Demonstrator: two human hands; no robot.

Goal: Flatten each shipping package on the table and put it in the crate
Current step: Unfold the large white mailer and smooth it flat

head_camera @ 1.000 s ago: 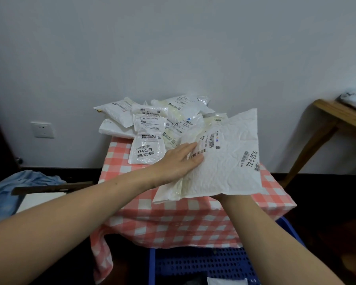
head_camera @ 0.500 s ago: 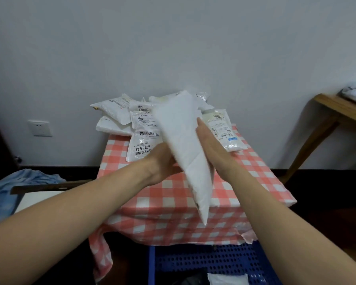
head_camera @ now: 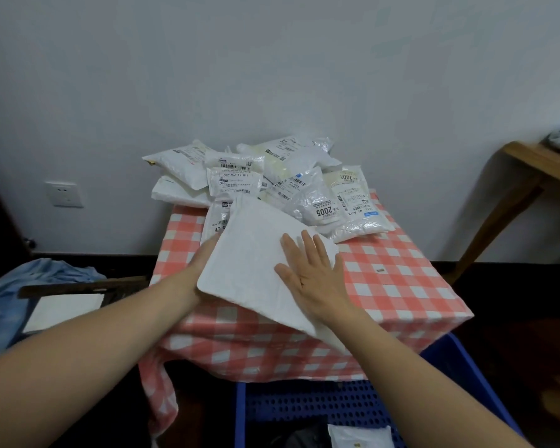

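Note:
A large white padded package (head_camera: 253,260) lies plain side up on the table with the red-and-white checked cloth (head_camera: 401,286), its near corner hanging over the front edge. My right hand (head_camera: 311,273) presses flat on its right part, fingers straight and spread. My left hand (head_camera: 204,257) is at the package's left edge, its fingers hidden under or behind it. Several more labelled white packages (head_camera: 304,185) are piled at the back of the table. A blue perforated crate (head_camera: 304,409) stands on the floor below the table's front, with one white package (head_camera: 362,436) inside.
A wooden table (head_camera: 537,169) stands at the right against the wall. At the left are blue cloth (head_camera: 29,286), a dark wooden bar (head_camera: 78,284) and a white sheet (head_camera: 62,312). A wall socket (head_camera: 63,194) is low on the left wall.
The package was held up label side toward me, then turned on edge between both hands. Now it lies flat on the table, plain side up, under my right palm.

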